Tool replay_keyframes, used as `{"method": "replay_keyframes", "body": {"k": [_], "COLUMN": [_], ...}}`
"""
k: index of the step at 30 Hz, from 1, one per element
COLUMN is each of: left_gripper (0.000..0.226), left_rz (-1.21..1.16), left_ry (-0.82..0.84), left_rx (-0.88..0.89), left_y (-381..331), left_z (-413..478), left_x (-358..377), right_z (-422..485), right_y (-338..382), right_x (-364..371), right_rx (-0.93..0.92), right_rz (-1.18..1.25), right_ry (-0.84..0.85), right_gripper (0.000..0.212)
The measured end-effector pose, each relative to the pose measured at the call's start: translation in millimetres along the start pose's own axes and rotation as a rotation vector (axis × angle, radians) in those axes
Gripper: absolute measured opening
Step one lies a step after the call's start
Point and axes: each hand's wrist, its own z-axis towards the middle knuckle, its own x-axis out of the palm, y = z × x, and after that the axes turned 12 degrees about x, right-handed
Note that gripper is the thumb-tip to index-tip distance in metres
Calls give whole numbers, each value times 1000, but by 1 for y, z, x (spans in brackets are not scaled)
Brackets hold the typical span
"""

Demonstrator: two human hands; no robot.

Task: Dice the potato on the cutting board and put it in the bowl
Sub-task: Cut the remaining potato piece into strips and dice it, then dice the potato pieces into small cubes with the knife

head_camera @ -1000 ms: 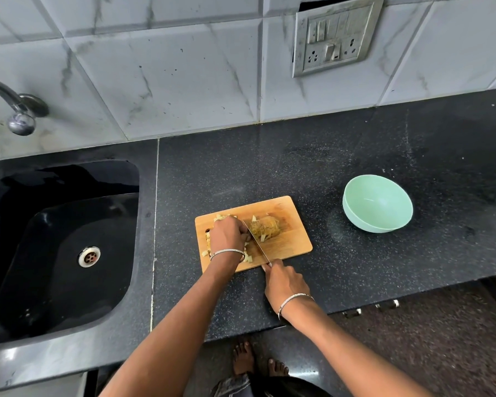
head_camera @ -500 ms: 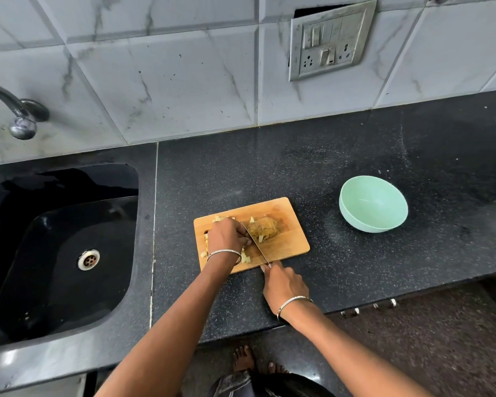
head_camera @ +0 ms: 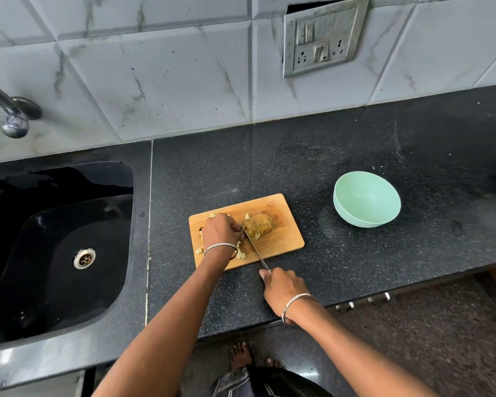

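Person at a dark speckled tabletop (head_camera: 355, 267), head view looking down. Wooden cutting board (head_camera: 284, 242) lies near the middle, angled a bit, its near edge close to the tabletop's front edge.

The potato (head_camera: 258, 227) is on the board, already cut up: a yellowish-brown heap of pieces just right of the blade. Small pale cubes (head_camera: 242, 255) lie scattered at the board's left and near side, around the left wrist.

Left hand (head_camera: 219, 229) is on the left half of the board, knuckles up, fingers (head_camera: 236, 227) curled down over potato pieces right beside the blade. What is under the palm is hidden.

Right hand (head_camera: 282, 285) sits over the tabletop just off the board's near edge, fingers wrapped tight round the handle of the knife (head_camera: 254, 247). The handle is hidden inside the fist. The thin blade runs far-left across the board between the left fingers and the heap; can't tell whether its edge touches the wood.

Thin metal bangle (head_camera: 219, 247) on the left wrist, another on the right.

Mint green bowl (head_camera: 355, 220) stands upright on the tabletop right of the board, well apart from it.

Black sink (head_camera: 17, 253) on the far left, with a metal drain (head_camera: 84, 258) and a tap (head_camera: 13, 117) above it. Switch plate (head_camera: 324, 38) on the tiled wall. Bare feet (head_camera: 241, 356) on the floor below.
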Motion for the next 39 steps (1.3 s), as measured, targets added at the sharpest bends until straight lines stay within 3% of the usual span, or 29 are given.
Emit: {"method": "replay_keyframes", "body": {"k": [5,19,22,26,29,33,39], "left_gripper": [13,10,23,70,87,91,78], "left_rz": [20,4,-15,80,155,266,286], "left_ry": [9,14,77,152,177,232,241], "left_rx": [8,-10,-20,34,99,189,205], "left_y": [-1,2,4,-1,-8,-15,-17], "left_z": [1,1,3,6,9,12,21], "left_x": [-1,3,2,-1,0,2,0], "right_z": [-15,-23,-14,12,34,58,86], "right_y": [-30,-21,-22,-25,-26,-20,-2], "right_x": [-1,-4,-12,-29,-38,-50,-65], "right_rx": [-24,-124,-107,-79,-75,-76,-141], "right_rz": [-15,48,69,135,226,295,247], "right_ry": [-31,-131,-172,-240,-249,-250,-198], "right_gripper": [47,47,47,45,31,21,44]}}
